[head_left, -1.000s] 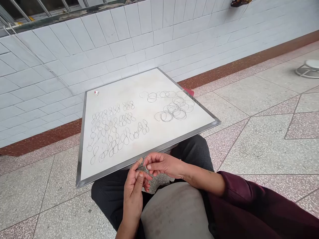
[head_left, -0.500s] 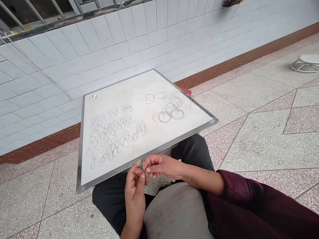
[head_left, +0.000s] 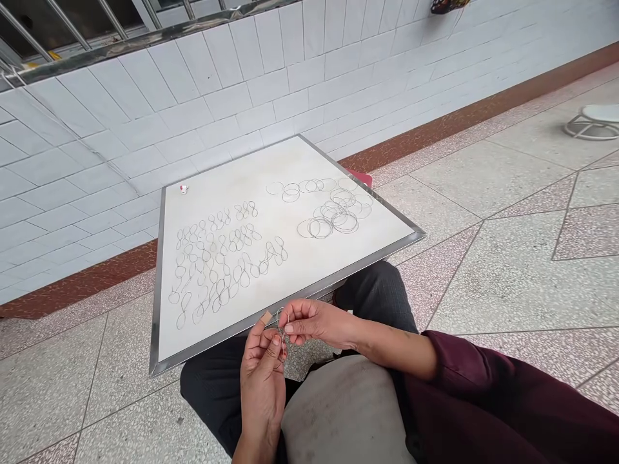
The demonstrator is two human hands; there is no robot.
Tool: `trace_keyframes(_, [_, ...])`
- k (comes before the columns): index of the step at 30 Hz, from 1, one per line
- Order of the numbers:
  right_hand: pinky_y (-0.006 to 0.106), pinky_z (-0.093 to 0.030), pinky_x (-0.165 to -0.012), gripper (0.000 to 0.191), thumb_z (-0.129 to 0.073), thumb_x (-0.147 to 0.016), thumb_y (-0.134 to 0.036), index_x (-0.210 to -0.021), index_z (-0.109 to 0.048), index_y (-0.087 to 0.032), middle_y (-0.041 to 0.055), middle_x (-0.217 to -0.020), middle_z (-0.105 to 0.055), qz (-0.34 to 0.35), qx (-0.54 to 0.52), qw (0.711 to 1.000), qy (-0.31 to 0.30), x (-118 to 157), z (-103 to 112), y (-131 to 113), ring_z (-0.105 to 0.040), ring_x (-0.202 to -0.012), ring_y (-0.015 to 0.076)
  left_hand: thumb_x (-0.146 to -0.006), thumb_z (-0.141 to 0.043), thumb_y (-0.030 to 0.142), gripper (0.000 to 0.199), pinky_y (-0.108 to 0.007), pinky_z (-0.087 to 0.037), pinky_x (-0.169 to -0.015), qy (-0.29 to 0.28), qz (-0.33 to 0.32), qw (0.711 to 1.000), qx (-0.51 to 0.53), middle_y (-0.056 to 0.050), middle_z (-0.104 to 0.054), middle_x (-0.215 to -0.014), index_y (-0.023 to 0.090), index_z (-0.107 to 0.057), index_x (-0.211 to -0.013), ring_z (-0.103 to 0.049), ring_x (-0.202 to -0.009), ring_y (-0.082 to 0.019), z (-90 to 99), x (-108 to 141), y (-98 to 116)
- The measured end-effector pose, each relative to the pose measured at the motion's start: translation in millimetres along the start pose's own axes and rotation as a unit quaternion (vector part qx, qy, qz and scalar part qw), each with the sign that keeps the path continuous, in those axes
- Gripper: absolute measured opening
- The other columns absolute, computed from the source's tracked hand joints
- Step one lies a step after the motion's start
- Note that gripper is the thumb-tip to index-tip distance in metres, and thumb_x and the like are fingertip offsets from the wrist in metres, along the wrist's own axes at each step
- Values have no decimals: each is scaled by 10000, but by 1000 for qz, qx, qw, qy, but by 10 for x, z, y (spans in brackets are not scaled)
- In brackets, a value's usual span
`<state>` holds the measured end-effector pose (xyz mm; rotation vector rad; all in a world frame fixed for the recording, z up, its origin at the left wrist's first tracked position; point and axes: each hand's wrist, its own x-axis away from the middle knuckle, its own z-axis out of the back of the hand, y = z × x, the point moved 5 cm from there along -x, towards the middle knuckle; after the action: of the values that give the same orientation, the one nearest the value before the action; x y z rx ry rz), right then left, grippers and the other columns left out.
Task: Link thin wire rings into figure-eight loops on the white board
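Note:
Over my lap, at the table's near edge, both hands pinch one thin wire loop (head_left: 280,316). My left hand (head_left: 264,370) grips its lower part between thumb and fingers, with a tan wrapping on one raised fingertip. The upper part of the loop is pinched by my right hand (head_left: 312,323). Part of the wire is hidden behind the fingers. On the white table (head_left: 242,167), several wire pieces twisted into figure eights (head_left: 225,283) lie in rows at the left. Several round wire rings (head_left: 333,216) overlap in a loose pile at the right.
A metal trim (head_left: 358,274) edges the table. A small white and red object (head_left: 184,189) sits near its far left corner. Behind stands a white tiled wall (head_left: 217,96). A round white stool (head_left: 597,119) is on the floor at far right.
My left hand has turned slightly, and more of the loop's lower part shows below the fingers. The right hand keeps its pinch, and the wires on the table lie as before.

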<state>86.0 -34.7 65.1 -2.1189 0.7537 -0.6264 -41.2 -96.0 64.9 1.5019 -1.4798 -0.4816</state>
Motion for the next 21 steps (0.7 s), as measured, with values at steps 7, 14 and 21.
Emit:
trace_keyframes(7, [240, -483, -659, 340, -817, -755, -392, -953, -661, -163, -7, -812, -646, 12, 20, 1000, -6, 13, 6, -18, -595, -664, 91, -719, -836, 205, 452, -164, -487, -715, 11, 4, 1000, 5, 10, -629, -821, 228, -700, -1150, -566, -723, -72, -10, 18, 4])
trace_keyframes(14, [236, -489, -662, 329, -817, -756, -378, -951, -663, -162, -6, -824, -649, 10, 12, 1000, -9, 17, -8, -36, -601, -656, 85, -711, -836, 185, 436, -168, -489, -688, 1, 5, 999, 32, 13, -630, -817, 236, -709, -1125, -565, -696, -71, -23, 0, 3])
trace_keyframes(21, [232, -496, -691, 316, -832, -741, -357, -924, -673, -153, 8, -865, -675, 11, -5, 1000, -27, 26, -60, -67, -622, -721, 94, -704, -839, 183, 437, -181, -502, -680, -14, 26, 999, 23, 5, -640, -822, 232, -715, -1120, -574, -679, -73, -41, 2, -9])
